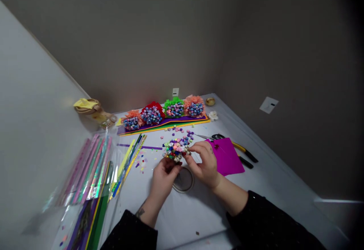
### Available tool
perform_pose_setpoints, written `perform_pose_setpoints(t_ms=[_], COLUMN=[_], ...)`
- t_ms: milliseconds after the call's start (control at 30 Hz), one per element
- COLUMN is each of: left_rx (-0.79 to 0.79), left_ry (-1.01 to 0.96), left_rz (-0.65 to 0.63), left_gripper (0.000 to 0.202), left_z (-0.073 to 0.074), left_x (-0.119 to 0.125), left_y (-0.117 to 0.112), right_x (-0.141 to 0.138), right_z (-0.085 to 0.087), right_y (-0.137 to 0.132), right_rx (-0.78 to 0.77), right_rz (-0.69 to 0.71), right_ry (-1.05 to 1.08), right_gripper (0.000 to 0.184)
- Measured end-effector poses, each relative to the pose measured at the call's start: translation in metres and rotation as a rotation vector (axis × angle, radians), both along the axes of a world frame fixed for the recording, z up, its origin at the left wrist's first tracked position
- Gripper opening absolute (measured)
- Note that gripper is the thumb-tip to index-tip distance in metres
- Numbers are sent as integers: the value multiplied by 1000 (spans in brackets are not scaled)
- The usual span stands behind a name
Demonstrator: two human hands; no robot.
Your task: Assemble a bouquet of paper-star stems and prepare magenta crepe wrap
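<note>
A bouquet of small folded paper stars [176, 145] in many colours is held up over the table, in the middle of the head view. My left hand [163, 178] is closed round its underside, where the stems are mostly hidden. At the bouquet's right edge, my right hand [205, 164] pinches gold and silver stars between thumb and fingers. A roll of tape [183, 189] lies flat below both hands. Loose stars [176, 129] are scattered behind the bouquet, and small confetti bits [141, 162] lie to its left.
Several star bouquets in crepe paper [152, 114] rest on coloured sheets along the wall. Right are magenta paper [227, 159], scissors [217, 136] and yellow-black pliers [244, 150]. Plastic-wrapped paper strips [91, 170] and a wicker basket [92, 109] are on the left.
</note>
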State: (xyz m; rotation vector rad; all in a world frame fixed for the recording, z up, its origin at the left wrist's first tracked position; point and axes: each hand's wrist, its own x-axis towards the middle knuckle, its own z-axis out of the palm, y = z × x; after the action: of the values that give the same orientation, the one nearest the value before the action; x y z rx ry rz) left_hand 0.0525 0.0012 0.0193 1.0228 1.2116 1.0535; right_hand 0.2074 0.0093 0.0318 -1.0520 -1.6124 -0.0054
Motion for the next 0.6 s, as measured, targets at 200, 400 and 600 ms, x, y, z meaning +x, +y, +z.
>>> perform_pose_setpoints(t_ms=[200,400,600], left_rx=[-35,-33,-33], left_ry=[-77,-92,-75], left_rz=[29,49,37], left_gripper=[28,29,31], left_z=[1,3,1], left_x=[0,0,1], left_y=[3,4,3], right_x=[1,0,1], right_z=[4,1,0], right_y=[-3,-3,0], right_rx=[106,158,138], right_rz=[33,58,37], right_ry=[-58,-105,-122], right_gripper=[16,17,21])
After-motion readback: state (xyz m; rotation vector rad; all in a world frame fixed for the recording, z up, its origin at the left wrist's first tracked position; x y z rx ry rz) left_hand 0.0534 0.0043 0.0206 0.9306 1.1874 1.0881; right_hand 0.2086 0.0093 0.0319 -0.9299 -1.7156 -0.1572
